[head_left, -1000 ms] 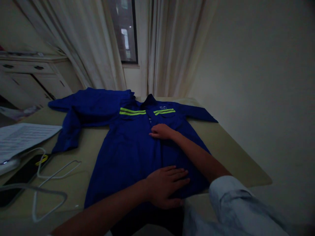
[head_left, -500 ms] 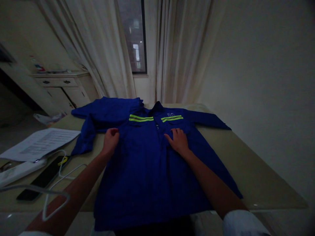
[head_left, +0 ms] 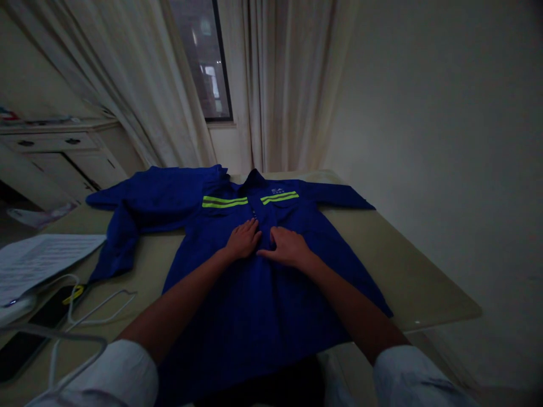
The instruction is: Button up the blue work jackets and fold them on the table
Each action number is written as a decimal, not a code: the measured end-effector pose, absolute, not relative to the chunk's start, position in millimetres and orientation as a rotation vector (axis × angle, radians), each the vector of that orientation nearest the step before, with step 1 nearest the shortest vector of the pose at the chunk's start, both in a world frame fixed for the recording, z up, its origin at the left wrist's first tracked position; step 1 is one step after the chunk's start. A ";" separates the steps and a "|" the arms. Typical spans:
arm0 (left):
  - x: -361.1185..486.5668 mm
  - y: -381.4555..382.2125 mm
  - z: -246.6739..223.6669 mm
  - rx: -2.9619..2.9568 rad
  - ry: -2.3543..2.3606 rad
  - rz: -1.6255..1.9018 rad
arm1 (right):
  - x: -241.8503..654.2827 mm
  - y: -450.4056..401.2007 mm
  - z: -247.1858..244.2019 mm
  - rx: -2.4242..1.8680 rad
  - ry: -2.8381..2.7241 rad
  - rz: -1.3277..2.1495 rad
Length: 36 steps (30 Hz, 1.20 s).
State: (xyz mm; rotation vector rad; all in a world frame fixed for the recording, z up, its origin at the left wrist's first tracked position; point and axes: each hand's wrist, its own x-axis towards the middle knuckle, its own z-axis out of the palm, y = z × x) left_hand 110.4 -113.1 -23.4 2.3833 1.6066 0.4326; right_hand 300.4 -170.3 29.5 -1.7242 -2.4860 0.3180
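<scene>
A dark blue work jacket point(head_left: 229, 294) lies spread front side up, with yellow-green reflective stripes across the chest and a small pale logo on one side. Its collar points away from me. My left hand point(head_left: 244, 238) rests on the jacket front beside the centre opening, fingers stretched out. Just across that opening, my right hand point(head_left: 291, 247) lies on the cloth, its thumb apart from the bent fingers. Neither hand visibly grips the fabric. At the far left, another blue garment or folded part point(head_left: 165, 189) adjoins the jacket, a sleeve hanging toward me.
The pale table point(head_left: 407, 265) carries printed sheets point(head_left: 46, 260), a dark phone point(head_left: 34, 333) and a white cable point(head_left: 102, 321) at left. Behind are curtains point(head_left: 292, 85), a window point(head_left: 203, 68) and a cabinet point(head_left: 55, 144). A wall stands to the right.
My left hand has moved right from the jacket's side to its centre and spread its fingers. The right hand has shifted inward and slightly nearer. The view has turned to the right.
</scene>
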 end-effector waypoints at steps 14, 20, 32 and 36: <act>144.5 -37.2 4.7 1.086 1.406 1.207 | 310.8 -169.7 47.4 -1.584 -2.735 0.651; 122.4 -40.5 18.5 1.033 1.383 1.224 | 311.5 -173.7 51.6 -1.505 -2.746 0.668; 126.8 -86.9 -27.2 1.619 1.369 1.216 | 297.3 -167.6 23.2 -1.778 -2.614 0.302; 123.3 -95.4 -28.0 1.783 1.294 1.152 | 304.2 -166.1 28.5 -1.863 -2.593 0.270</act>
